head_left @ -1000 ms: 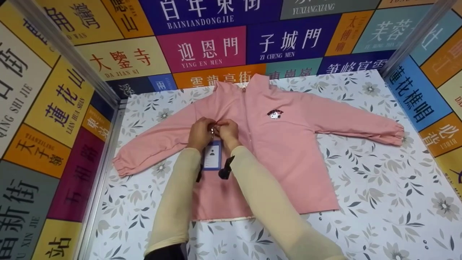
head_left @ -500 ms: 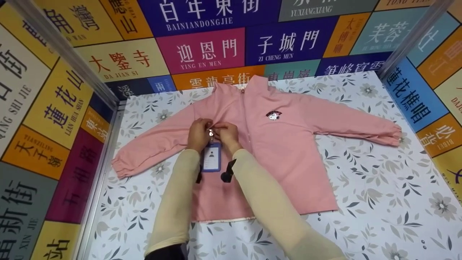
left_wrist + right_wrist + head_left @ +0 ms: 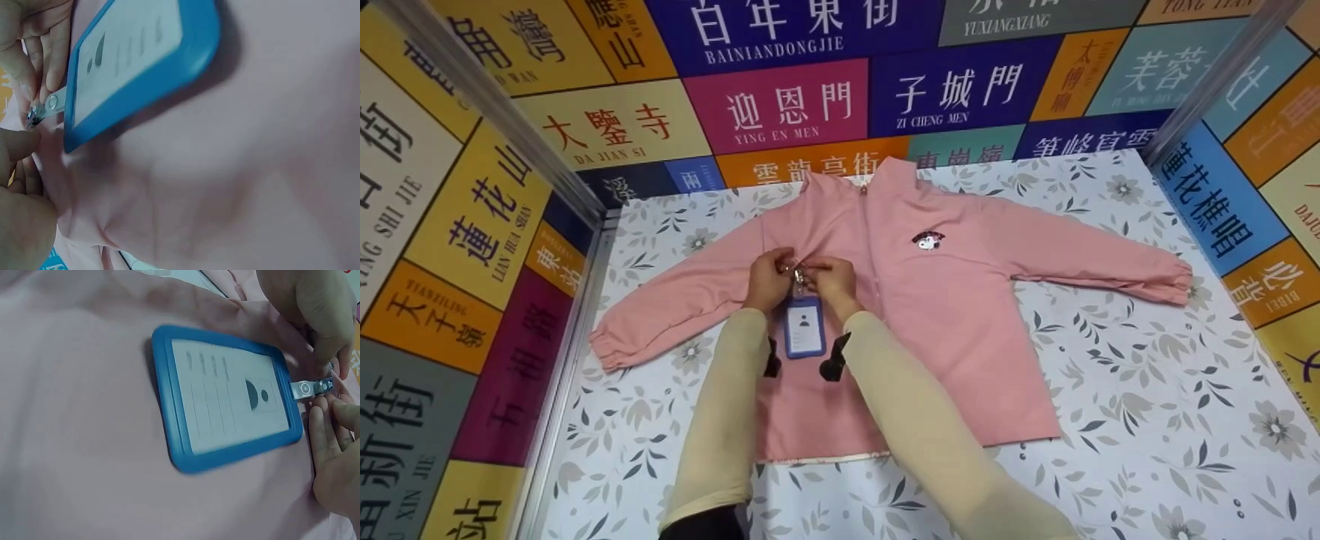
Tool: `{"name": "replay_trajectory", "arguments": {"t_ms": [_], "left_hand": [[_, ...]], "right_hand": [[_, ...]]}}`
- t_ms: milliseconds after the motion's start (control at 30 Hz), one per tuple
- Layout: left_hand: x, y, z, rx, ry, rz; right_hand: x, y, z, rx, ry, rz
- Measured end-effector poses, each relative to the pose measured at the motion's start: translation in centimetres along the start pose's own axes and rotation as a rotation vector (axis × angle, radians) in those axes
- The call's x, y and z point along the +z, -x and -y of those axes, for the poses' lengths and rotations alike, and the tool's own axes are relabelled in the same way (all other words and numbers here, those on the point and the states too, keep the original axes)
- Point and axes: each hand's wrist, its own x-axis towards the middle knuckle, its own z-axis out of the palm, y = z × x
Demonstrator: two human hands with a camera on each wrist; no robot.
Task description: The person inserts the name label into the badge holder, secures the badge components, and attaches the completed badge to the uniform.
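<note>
A pink zip jacket lies spread on the table, front up. On its left chest as seen lies a blue-framed ID badge, hanging from a clear strap with a metal clip. My left hand pinches the clip, its thumb against the metal in the right wrist view. From the other side, my right hand pinches jacket cloth right at the clip, its fingers partly beneath it. The clip's jaws are mostly hidden by the fingertips.
The table has a floral leaf-print cover. Printed sign panels wall it in at the back and both sides. The jacket's sleeves reach out to either side, and a small cartoon patch sits on its other chest.
The left hand has shifted slightly left and down, showing more of the clip and badge. The badge has moved a little lower. The right hand stays near the same spot; the jacket lies still.
</note>
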Motion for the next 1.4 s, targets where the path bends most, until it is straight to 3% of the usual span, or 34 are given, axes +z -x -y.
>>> {"name": "replay_trajectory", "arguments": {"t_ms": [133,267,633,733,867,1033,1100,1200,1400], "left_hand": [[-0.19,-0.02,-0.03,-0.094,0.116,0.032],[-0.39,-0.07,-0.01,-0.148,0.215,0.048],[-0.64,-0.05,-0.20,-0.288,0.324,0.119],[-0.39,-0.02,-0.38,-0.265,0.301,0.139],[-0.15,-0.02,-0.43,-0.238,0.269,0.119],[-0.16,-0.05,-0.21,-0.317,0.253,0.116],[-0.21,-0.04,-0.14,-0.315,0.239,0.125],[-0.32,0.07,-0.06,-0.274,0.188,0.143],[-0.51,0.17,0.28,-0.132,0.091,0.144]], "right_hand": [[0.15,0.00,0.02,-0.028,0.022,-0.007],[0.28,0.05,0.18,-0.046,0.063,-0.019],[0.35,0.11,0.18,-0.081,0.140,-0.023],[0.36,0.05,0.02,-0.101,0.178,-0.040],[0.33,-0.17,-0.12,-0.111,0.220,-0.052],[0.12,-0.36,-0.16,-0.089,0.189,-0.039],[0.02,-0.34,-0.16,-0.083,0.164,-0.032],[-0.12,-0.26,-0.15,-0.069,0.122,-0.007],[-0.32,-0.21,-0.05,-0.034,0.099,0.069]]}}
